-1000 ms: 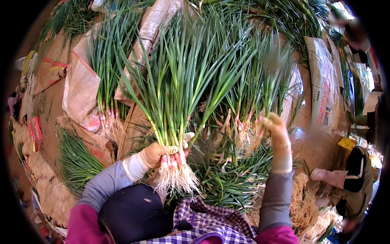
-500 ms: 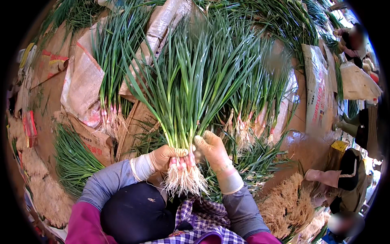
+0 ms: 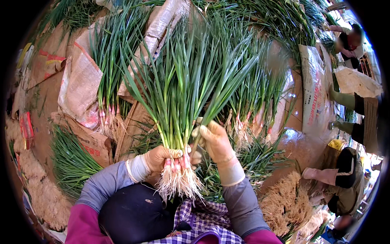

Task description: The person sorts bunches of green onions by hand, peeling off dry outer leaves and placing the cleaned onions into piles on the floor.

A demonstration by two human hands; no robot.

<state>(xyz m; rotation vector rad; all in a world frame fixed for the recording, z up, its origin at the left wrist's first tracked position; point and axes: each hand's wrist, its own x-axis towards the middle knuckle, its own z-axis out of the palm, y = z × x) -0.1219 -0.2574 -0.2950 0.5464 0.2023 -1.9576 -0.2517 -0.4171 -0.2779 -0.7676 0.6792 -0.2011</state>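
1 bunch of green onions (image 3: 175, 130) is held roots down over 1 checked apron (image 3: 207, 213), the left hand (image 3: 159, 158) clamped around its stems. The right hand (image 3: 216, 141), just beside, pinches stalks (image 3: 221, 97), uncountable here. Beyond: 1 tan root heap (image 3: 288, 201), 2 green boots (image 3: 343, 100).

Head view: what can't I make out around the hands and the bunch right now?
All in the head view:
Left hand: most of its fingers, hidden behind the bunch.
Green leaves held in the right hand: whether one stalk or several; fingers and blur obscure the base.
Whatever lies directly beneath the roots: covered by them.
Magenta sleeves: upper parts, cut off by the lower edge.
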